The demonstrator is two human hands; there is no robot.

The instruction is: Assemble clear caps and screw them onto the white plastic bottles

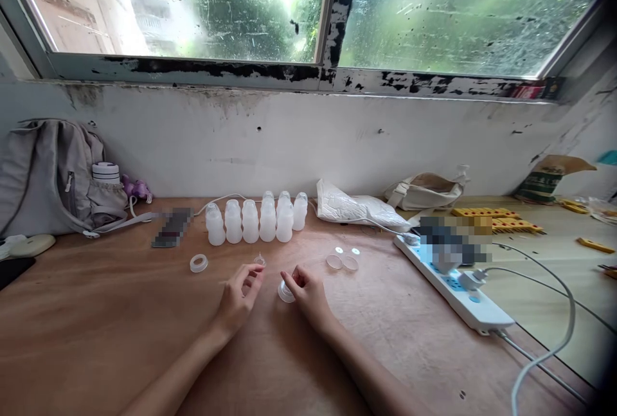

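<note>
My left hand (241, 292) is held over the table with its fingers loosely bent and apart. Just past its fingertips is a small clear bottle nipple (259, 259); whether they touch it is unclear. My right hand (307, 292) is closed, thumb and fingers pinched together at a translucent bottle collar (285, 292) that it partly covers. A white ring (198, 263) lies flat to the left. To the right of my hands are two clear discs (342, 262) with small white-topped pieces behind them. Several frosted small bottles (250, 223) stand upright behind my hands.
A white power strip (456, 284) with plugs and looping cables runs along the right side. A white plastic bag (357, 206) and a beige pouch (427, 191) lie near the wall. Left are a phone (171, 228) and a grey backpack (58, 178). Yellow parts (506, 220) lie far right.
</note>
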